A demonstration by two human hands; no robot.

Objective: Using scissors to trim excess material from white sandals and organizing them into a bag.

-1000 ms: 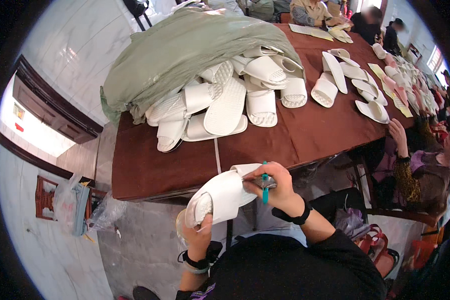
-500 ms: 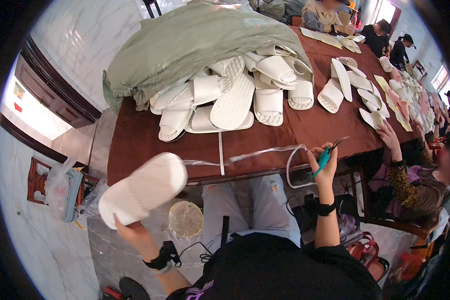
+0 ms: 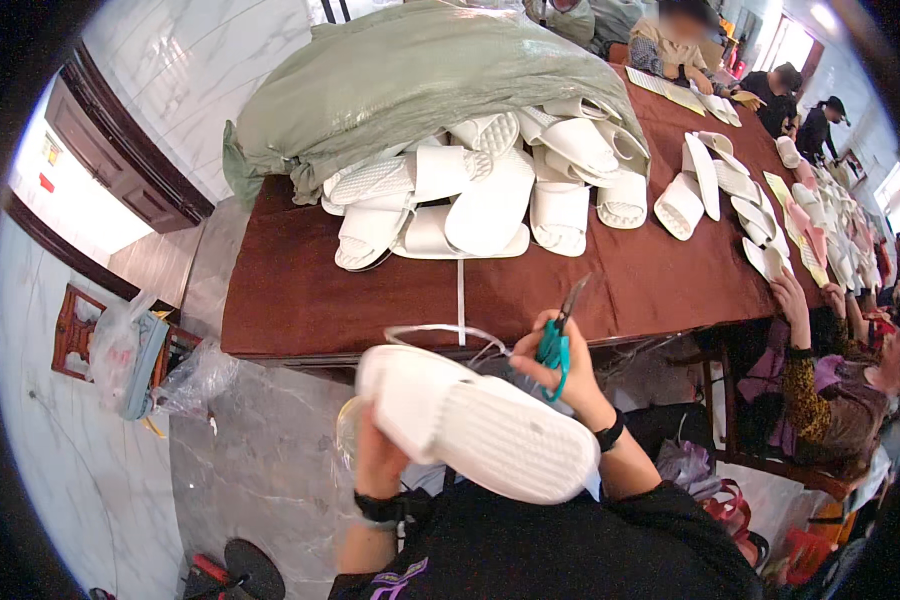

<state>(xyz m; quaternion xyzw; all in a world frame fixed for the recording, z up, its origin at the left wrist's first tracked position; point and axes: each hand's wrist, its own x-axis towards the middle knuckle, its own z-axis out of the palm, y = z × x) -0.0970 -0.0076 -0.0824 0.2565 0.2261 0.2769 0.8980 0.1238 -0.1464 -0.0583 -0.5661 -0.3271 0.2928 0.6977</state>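
Head view. The left hand (image 3: 378, 455) is closed around the underside of a white slipper (image 3: 475, 420), sole side up, held off the table (image 3: 300, 290) just below its near edge, above the person's lap. The right hand (image 3: 555, 365) is closed on teal-handled scissors (image 3: 560, 330); the blades point up toward the near edge and stand slightly apart. The scissors sit just beside the slipper's upper right edge; contact cannot be told. A pile of white slippers (image 3: 480, 185) lies mid-table, partly under a green sack (image 3: 420, 75) at the far left corner. Another person's hand (image 3: 788, 295) rests at the right edge.
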